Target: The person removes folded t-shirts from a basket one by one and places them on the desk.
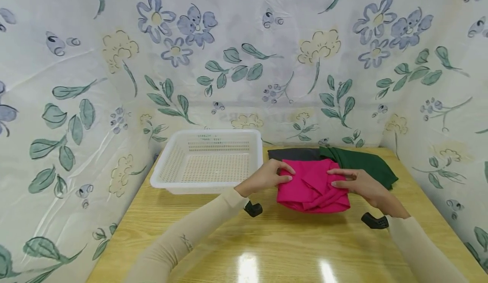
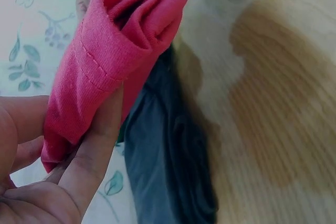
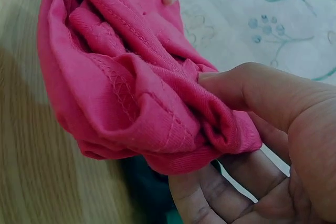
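Both hands hold a folded bright pink garment [image 1: 312,185] up over the table, with stitched seams and bunched layers showing along its near side. At its left edge my left hand [image 1: 267,175] pinches the cloth; in the left wrist view the fingers lie on both faces of the fold [image 2: 89,72]. My right hand [image 1: 362,185] grips the opposite edge. The right wrist view shows the thumb on top of the pink cloth [image 3: 126,87] and the other fingers beneath. Behind the bundle lie a dark grey folded cloth [image 1: 291,153] and a dark green one [image 1: 364,164].
A white plastic basket [image 1: 207,185] with a slotted bottom stands at the back left of the wooden table [image 1: 274,249]. Floral sheeting [image 1: 244,79] hangs close along the back and both sides.
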`<move>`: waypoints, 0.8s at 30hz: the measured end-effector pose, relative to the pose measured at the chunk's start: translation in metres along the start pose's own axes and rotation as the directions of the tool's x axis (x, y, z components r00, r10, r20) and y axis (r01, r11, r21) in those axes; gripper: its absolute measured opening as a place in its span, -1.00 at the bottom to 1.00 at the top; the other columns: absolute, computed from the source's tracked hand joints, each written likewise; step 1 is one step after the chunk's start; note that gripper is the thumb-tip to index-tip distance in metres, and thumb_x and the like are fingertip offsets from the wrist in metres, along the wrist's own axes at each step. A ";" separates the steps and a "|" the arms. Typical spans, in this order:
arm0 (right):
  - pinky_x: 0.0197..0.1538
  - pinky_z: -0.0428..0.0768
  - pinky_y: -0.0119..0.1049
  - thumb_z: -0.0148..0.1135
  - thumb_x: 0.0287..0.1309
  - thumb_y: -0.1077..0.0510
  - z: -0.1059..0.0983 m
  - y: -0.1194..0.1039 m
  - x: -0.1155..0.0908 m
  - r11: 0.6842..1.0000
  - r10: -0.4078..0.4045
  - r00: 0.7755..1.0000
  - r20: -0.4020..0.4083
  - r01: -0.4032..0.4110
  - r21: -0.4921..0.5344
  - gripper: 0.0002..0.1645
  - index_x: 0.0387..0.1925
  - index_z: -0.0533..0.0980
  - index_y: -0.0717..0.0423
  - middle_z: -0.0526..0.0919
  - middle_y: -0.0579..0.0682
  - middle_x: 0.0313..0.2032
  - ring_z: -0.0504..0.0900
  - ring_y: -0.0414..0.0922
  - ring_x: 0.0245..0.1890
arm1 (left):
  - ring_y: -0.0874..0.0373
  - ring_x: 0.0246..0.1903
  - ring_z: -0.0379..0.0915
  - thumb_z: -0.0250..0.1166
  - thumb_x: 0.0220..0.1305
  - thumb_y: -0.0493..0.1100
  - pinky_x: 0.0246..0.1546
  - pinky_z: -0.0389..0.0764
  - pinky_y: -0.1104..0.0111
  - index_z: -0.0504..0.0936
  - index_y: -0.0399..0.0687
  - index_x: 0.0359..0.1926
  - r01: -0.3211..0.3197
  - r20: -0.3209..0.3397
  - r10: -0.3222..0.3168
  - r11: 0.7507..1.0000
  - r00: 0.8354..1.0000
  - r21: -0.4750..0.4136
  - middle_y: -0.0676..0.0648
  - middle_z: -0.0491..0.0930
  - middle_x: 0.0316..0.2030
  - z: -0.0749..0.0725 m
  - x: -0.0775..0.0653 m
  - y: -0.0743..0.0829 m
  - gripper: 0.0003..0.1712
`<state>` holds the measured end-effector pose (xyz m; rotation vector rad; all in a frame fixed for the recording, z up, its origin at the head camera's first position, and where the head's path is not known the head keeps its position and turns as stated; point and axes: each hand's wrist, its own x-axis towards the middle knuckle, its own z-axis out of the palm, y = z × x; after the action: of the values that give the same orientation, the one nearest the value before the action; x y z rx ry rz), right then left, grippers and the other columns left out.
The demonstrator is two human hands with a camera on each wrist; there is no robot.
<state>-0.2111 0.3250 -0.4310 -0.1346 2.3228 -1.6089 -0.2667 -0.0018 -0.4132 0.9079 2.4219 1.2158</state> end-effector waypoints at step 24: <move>-0.06 0.68 -0.08 0.40 0.32 0.07 -0.019 0.044 -0.027 0.999 0.043 0.999 -0.019 -0.043 0.025 -0.32 0.39 0.46 0.21 0.28 0.36 0.45 0.59 -0.06 0.03 | 0.29 -0.42 0.30 0.38 0.40 -0.22 -0.43 0.39 0.49 0.76 -0.08 0.06 0.037 0.077 -0.036 0.999 0.996 -0.010 0.07 0.65 -0.21 0.059 0.021 -0.002 -0.75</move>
<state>-0.1871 0.3650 -0.4600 -0.0631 2.3030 -1.6248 -0.2539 0.0470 -0.4501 0.8867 2.3588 1.1586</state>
